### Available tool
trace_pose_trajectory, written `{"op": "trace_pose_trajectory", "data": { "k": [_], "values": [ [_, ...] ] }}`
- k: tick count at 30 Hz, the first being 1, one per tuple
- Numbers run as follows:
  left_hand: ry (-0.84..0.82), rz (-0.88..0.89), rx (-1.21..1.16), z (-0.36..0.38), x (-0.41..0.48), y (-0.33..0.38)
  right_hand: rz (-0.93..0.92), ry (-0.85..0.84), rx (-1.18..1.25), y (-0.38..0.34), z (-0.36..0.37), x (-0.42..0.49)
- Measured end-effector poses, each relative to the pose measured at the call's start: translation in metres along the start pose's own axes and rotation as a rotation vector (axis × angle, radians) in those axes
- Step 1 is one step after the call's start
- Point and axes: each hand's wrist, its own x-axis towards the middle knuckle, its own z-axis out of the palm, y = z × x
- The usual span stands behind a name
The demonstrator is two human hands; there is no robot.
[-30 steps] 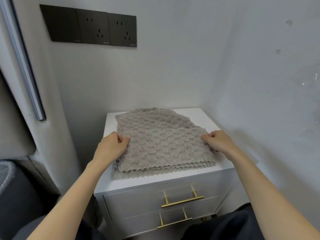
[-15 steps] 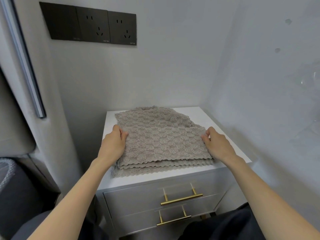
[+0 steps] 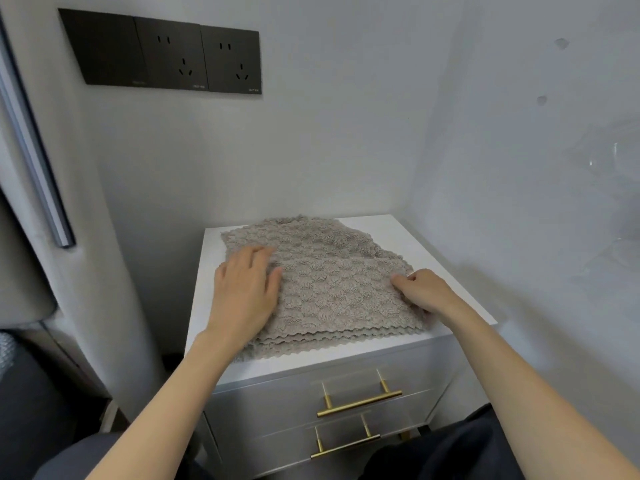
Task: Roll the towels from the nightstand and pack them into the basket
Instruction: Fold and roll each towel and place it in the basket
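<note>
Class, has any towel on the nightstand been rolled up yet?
No, the towels lie flat in a stack on the nightstand.

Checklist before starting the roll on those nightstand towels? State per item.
1. Towels lying on the nightstand top: ok.
2. Left hand flat on the stack, pressing it down: ok.
3. Right hand gripping the stack's right edge: ok.
4. Only the top towel taken: cannot tell; several wavy edges sit layered at the front.
5. Rolling begun: not ok; no towel is rolled yet.
6. Basket in sight: not ok; none shows in this view.
</note>
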Motion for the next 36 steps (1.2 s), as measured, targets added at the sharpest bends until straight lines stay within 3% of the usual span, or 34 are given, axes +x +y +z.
{"op": "trace_pose_trajectory", "data": {
  "k": [3, 6, 14, 16, 19, 21, 24, 27, 32, 36],
  "values": [
    [-0.203, 0.071, -0.026, 0.01, -0.001, 0.009, 0.028, -0.062, 0.193, -0.005, -0.002, -0.002],
    [-0.4, 0.03, 0.042, 0.021, -0.003, 0.006, 0.001, -0.032, 0.324, -0.007, -0.007, -0.004],
    [-0.463, -0.088, -0.006, 0.02, 0.008, -0.006, -0.097, 0.087, 0.409, -0.016, -0.019, -0.011],
    [-0.408, -0.09, -0.037, 0.017, 0.015, -0.011, -0.166, 0.21, 0.279, -0.019, -0.018, -0.011],
    [-0.352, -0.109, 0.006, 0.011, 0.024, -0.02, -0.223, 0.469, -0.117, -0.026, -0.014, -0.018],
    [-0.326, -0.071, 0.002, 0.005, 0.027, -0.023, -0.257, 0.539, -0.163, -0.032, -0.012, -0.019],
    [-0.259, 0.002, -0.149, -0.005, 0.027, -0.02, -0.321, 0.454, 0.172, -0.044, -0.011, -0.012],
    [-0.221, -0.075, -0.242, -0.016, 0.025, -0.014, -0.334, 0.381, 0.521, -0.061, -0.011, -0.005],
    [-0.365, -0.388, -0.639, -0.038, 0.02, -0.005, -0.46, 0.489, 0.502, -0.101, -0.002, 0.009],
    [-0.58, -0.602, -1.015, -0.046, 0.012, 0.004, -0.601, 0.336, 0.581, -0.131, 0.013, 0.015]
  ]
}}
